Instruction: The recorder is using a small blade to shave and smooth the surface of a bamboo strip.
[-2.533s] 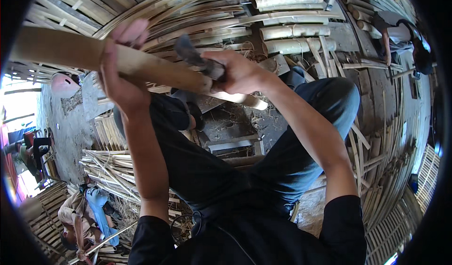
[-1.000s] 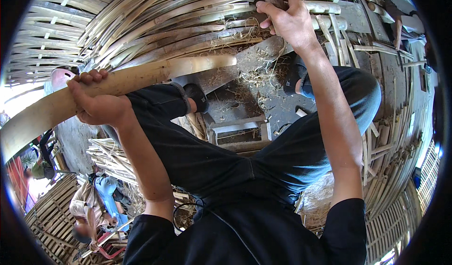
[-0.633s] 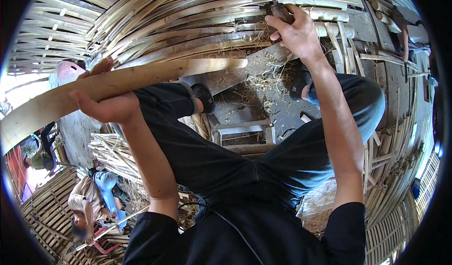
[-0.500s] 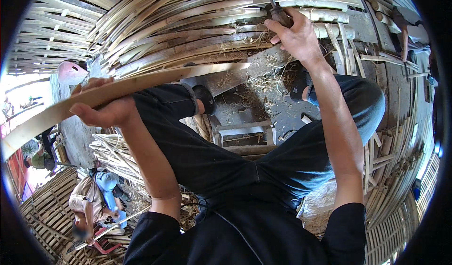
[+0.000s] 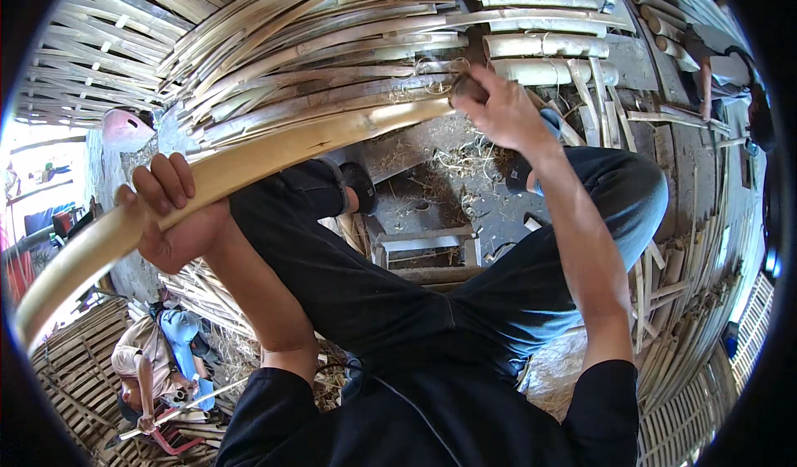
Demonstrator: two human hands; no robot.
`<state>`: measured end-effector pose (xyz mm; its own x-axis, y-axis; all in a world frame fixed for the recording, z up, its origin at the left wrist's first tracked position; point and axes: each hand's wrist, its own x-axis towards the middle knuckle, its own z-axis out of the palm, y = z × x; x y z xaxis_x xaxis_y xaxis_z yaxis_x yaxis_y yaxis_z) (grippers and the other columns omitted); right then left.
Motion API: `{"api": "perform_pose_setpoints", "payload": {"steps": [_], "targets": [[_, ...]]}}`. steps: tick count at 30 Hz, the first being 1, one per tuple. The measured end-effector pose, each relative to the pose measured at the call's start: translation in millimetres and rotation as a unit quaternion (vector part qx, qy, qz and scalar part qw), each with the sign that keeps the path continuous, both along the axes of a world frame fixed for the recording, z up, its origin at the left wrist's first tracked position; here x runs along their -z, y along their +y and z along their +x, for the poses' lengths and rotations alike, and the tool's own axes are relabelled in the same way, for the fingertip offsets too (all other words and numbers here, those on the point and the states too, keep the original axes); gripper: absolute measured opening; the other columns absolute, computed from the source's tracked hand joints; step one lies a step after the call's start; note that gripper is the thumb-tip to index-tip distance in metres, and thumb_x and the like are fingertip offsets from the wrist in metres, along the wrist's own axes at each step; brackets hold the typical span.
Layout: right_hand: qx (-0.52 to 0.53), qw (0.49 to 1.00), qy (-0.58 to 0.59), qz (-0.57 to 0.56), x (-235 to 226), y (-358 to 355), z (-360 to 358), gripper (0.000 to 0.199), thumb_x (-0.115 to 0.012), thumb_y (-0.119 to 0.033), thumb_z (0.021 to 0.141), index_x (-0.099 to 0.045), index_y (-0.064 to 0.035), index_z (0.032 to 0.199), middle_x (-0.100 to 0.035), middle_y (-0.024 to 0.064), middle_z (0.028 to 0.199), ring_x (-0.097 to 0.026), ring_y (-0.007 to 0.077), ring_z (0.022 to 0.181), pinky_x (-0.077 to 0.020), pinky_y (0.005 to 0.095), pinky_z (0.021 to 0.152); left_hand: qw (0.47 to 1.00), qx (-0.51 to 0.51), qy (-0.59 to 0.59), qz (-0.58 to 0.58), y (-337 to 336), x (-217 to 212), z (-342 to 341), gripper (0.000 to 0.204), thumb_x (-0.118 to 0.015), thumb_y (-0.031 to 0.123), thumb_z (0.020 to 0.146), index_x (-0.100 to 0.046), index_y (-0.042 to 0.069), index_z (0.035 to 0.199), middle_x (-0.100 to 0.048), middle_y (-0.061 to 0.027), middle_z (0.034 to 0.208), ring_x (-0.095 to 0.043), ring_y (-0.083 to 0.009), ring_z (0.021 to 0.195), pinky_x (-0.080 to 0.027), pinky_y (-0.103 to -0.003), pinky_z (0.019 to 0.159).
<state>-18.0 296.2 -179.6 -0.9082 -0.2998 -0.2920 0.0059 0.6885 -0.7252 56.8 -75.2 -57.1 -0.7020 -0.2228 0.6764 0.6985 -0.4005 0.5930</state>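
While gripping handle [image 5: 470, 91] in right hand [image 5: 508, 115] at one-thirty, clamping bamboo [image 5: 282, 153] in left hand [image 5: 184, 224], nine o'clock: looks stiff, lightish, slick; hold mid-length.

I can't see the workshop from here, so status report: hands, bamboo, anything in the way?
Left hand gripping long bamboo piece. Right hand closed on tool handle near bamboo's tip, contact unclear. Shavings on floor between feet; nothing seen blocking hands.

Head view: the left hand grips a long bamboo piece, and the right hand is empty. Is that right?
Not quite: the right hand is not empty. The head view shows it closed around a dark brown handle. The left hand does grip the long bamboo piece.
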Motion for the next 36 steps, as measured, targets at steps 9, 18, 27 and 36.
{"api": "perform_pose_setpoints", "payload": {"steps": [9,18,27,36], "targets": [[0.011,0.999,-0.032,-0.007,-10,-41,46,0.047,-0.056,-0.047,0.098,-0.061,-0.0017,0.106,-0.067,0.0145,0.089,-0.064,0.0195,0.068,-0.0541,0.0381,0.06,1.0,0.024,-0.008,0.0,50,9,-3,0.026,-0.057,0.01,0.08,-0.047,0.006,0.104,-0.037,-0.0019,0.07,-0.035,-0.0116,0.059,-0.031,-0.025,0.057],[0.092,0.988,0.085,-0.091,85,-52,109,0.045,-0.06,-0.044,0.097,-0.059,-0.0012,0.11,-0.065,0.01,0.072,-0.061,0.0113,0.055,-0.0447,0.0269,0.044,1.0,0.015,-0.019,-0.019,84,-1,-23,0.024,-0.056,0.009,0.079,-0.038,0.007,0.096,-0.034,-0.0041,0.073,-0.035,-0.0115,0.062,-0.029,-0.025,0.058],[0.211,0.81,0.224,-0.499,-82,-88,71,0.032,-0.063,-0.001,0.09,-0.047,-0.0017,0.118,-0.062,0.0066,0.079,-0.058,0.0115,0.06,-0.0484,0.0242,0.052,0.997,-0.056,-0.054,0.004,89,-4,-34,0.026,-0.05,0.004,0.071,-0.037,0.003,0.092,-0.035,-0.0063,0.086,-0.033,-0.0118,0.059,-0.032,-0.026,0.053],[0.212,0.975,-0.006,0.059,99,-58,67,0.039,-0.063,-0.029,0.085,-0.057,0.0062,0.101,-0.066,0.0296,0.088,-0.066,0.0455,0.086,-0.0521,0.0487,0.079,0.996,-0.079,-0.035,-0.022,88,14,-35,0.025,-0.046,-0.002,0.065,-0.037,0.001,0.089,-0.034,-0.0079,0.089,-0.037,-0.016,0.063,-0.032,-0.028,0.053]]}}
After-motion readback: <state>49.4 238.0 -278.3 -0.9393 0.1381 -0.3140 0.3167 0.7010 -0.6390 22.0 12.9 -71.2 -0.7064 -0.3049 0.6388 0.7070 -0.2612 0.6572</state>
